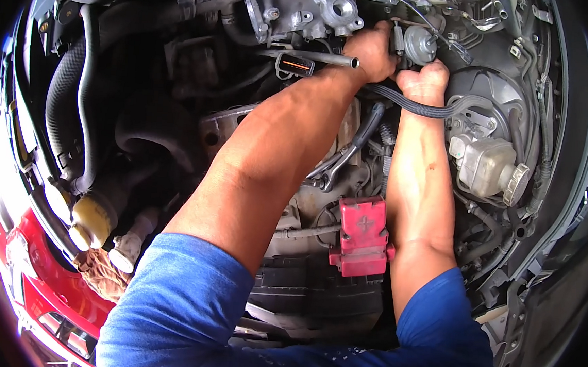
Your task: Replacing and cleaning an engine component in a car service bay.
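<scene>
Both my arms reach deep into a car's engine bay. My left hand (373, 53) is closed beside the metal housing with a round opening (336, 12); its fingertips and anything in them are out of sight. Close to its right, my right hand (424, 81) is curled just below a round, dull metal diaphragm canister (421, 45), with most of its fingers hidden beneath. A braided black hose (415, 108) crosses over my right wrist. Next to my left wrist are an open metal pipe end (352, 62) and a black electrical connector (295, 65).
A red battery terminal cover (363, 236) sits between my forearms, above the black battery (313, 294). To the right stands a brake fluid reservoir (487, 166). Ribbed hose (64, 106), a yellowish reservoir (91, 220) and a brown rag (103, 276) lie left. A red car (63, 269) stands beyond.
</scene>
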`<state>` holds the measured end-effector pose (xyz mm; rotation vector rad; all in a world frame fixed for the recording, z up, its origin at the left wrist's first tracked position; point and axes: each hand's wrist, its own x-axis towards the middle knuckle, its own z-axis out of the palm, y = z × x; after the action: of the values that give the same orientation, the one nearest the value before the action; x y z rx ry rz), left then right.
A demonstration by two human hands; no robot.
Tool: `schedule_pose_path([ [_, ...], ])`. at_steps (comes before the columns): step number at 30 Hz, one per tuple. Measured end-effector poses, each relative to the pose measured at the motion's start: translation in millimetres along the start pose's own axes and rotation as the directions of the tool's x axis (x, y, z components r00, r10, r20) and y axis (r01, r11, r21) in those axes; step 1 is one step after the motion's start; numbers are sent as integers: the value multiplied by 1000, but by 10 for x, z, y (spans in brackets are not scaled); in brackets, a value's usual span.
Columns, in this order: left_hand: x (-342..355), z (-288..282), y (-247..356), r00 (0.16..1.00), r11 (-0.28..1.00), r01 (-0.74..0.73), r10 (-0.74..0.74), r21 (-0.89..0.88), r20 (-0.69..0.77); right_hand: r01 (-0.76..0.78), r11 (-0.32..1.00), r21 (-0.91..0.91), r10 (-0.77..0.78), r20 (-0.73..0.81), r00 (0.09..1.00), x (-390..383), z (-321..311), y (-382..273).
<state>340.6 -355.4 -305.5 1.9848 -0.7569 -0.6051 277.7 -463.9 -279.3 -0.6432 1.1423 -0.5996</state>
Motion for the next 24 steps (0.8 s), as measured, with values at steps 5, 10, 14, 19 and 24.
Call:
schedule_pose_path([
  [5, -2, -43, -14, 1000, 1000, 19, -19, 15, 7, -35, 999, 33, 33, 53, 998, 99, 0, 22],
  [10, 9, -91, 66, 997, 997, 44, -48, 62, 62, -35, 999, 38, 35, 9, 999, 137, -24, 20],
  [14, 46, 51, 264, 991, 994, 72, -80, 76, 109, 30, 983, 178, -45, 84, 995, 422, -360, -40],
  [19, 88, 14, 2, 997, 997, -71, 71, 0, 12, 284, 885, 368, -407, 318, 856, 326, -305, 290],
  [24, 49, -46, -178, 996, 996, -88, 89, 18, -24, 328, 900, 286, -395, 218, 893, 533, -196, 602],
])
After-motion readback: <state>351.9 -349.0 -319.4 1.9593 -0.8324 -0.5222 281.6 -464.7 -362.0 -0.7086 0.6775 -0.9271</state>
